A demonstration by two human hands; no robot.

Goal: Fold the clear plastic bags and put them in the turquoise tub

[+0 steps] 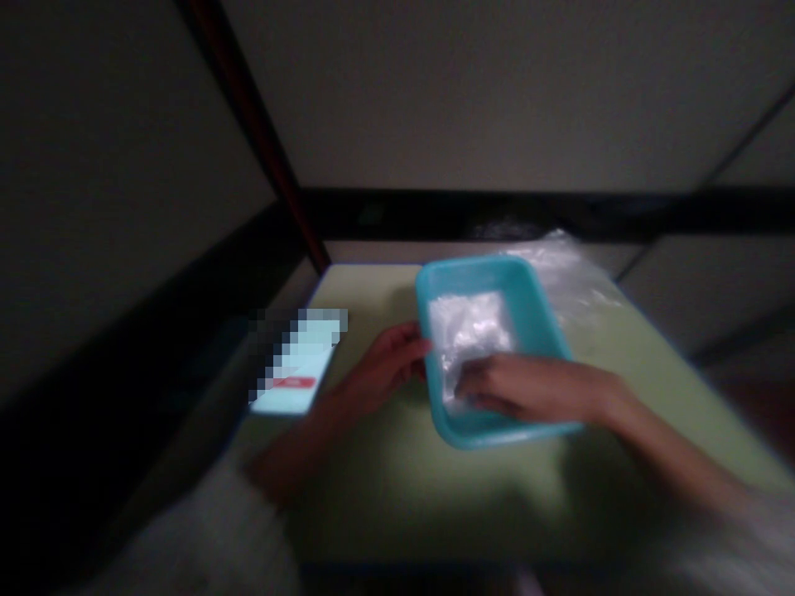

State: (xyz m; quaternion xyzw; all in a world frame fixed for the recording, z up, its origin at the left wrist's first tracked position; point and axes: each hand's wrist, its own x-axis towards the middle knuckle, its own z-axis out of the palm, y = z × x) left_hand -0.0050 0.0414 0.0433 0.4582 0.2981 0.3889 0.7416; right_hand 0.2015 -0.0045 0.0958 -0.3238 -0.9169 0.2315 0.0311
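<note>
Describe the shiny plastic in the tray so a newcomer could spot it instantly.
Start with the yellowish-green table, then find the turquoise tray in the middle. The shiny plastic is inside that tray. Lying within its walls sets it apart from the clear crumpled sheeting outside, behind the tray to the right.

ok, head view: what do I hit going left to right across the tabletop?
Lit screen → left hand → tray → clear plastic showing past the tray's far right.
</note>
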